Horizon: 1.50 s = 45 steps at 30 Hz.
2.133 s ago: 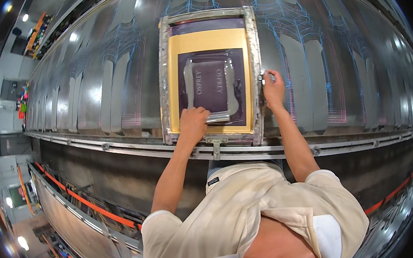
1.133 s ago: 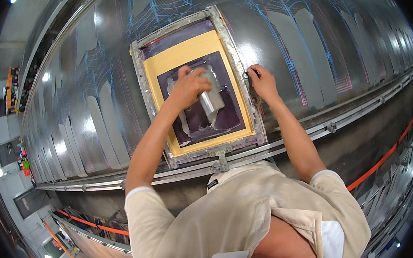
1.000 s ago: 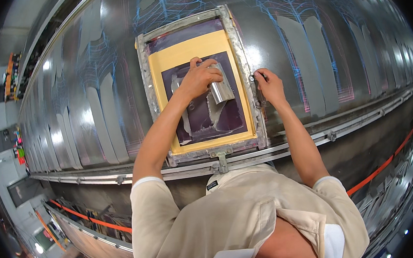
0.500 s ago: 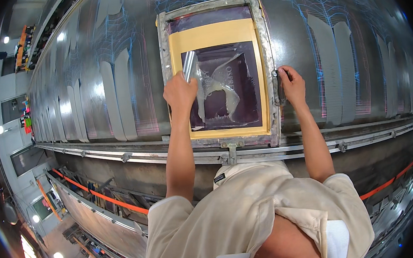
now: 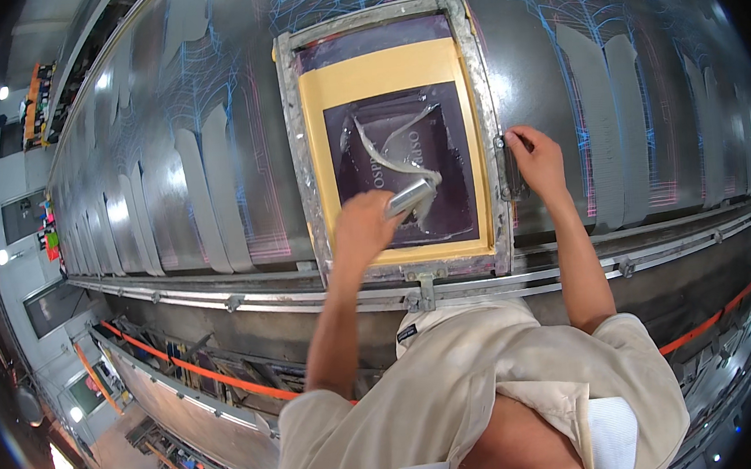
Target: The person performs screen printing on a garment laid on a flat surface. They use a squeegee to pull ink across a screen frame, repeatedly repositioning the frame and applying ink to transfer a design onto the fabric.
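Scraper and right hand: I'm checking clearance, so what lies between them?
From the scraper to the right hand, the head view shows grey paste, a dark panel, a yellow border and the frame's right rail.

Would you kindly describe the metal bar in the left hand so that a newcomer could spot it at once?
On the long dark table lies a rectangular frame with a yellow border inside. Over its dark panel, the left hand grips a metal bar: short, straight and shiny silver, unlike the wavy pale paste beside it.
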### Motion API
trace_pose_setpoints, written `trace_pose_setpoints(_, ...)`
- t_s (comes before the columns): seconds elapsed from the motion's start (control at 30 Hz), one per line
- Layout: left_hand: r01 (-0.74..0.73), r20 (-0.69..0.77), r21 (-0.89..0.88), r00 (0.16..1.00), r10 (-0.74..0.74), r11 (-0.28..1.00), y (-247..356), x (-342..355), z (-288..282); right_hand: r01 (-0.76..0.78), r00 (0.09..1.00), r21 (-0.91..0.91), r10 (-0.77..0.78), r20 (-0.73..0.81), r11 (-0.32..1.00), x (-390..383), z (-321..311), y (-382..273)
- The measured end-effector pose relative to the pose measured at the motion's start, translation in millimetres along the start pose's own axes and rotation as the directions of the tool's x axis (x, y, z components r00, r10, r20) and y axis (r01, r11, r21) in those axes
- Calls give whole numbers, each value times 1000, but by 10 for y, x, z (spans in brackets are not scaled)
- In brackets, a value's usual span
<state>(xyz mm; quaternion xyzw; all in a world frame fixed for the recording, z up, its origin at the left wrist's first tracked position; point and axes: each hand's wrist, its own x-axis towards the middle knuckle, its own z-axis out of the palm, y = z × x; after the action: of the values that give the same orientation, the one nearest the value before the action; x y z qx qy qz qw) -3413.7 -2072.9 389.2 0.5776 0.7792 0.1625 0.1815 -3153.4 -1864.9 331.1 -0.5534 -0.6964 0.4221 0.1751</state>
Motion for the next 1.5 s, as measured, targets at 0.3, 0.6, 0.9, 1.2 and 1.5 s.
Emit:
trace_pose_setpoints(0.3, -394, 20, 99, 919, 394, 914, -518, 1571, -331, 653, 733, -214, -534, 422, 727, 686, 525, -1396)
trace_pose_setpoints(0.6, -380, -125, 27, 916, 380, 925, -525, 792, 71, 685, 728, -413, -564, 389, 600, 37, 955, -962)
trace_pose_setpoints(0.9, -399, 55, 33, 916, 397, 916, -341, -140, 54, 647, 754, -332, -507, 419, 687, -1005, 863, -873)
trace_pose_setpoints(1.2, -403, -58, 144, 908, 414, 904, -608, 1376, -205, 679, 733, -404, -534, 421, 613, 651, 911, -1279)
trace_pose_setpoints(1.5, -366, -125, 82, 919, 374, 927, -578, 930, 81, 686, 724, -339, -555, 411, 644, 280, 967, -980)
